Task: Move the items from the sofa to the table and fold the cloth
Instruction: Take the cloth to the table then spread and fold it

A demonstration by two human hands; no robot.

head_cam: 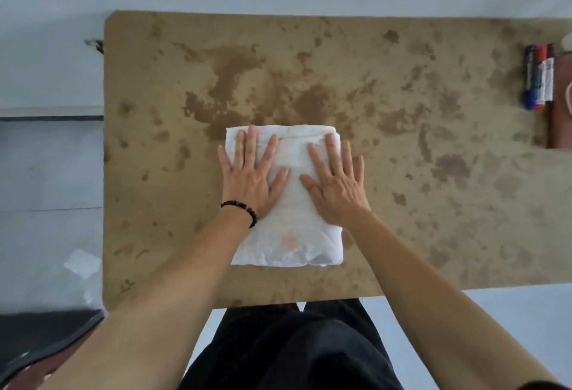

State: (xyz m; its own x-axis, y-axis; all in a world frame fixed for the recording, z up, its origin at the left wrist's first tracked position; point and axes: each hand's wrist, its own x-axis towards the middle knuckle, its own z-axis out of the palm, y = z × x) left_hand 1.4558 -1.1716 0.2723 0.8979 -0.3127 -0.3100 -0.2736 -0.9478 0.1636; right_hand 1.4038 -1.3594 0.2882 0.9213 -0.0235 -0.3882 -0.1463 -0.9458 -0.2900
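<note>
White cloth [289,235] pressed flat; marker labels [540,75] unreadable.

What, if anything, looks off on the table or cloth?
The folded white cloth carries a faint pinkish stain near its front edge, and the brown table is blotched with dark patches all over. The fold lies square under the left hand and right hand.

White cloth [288,244] folded into rect, flat at table [402,228] ctr; pinkish mark, maybe stain.
</note>
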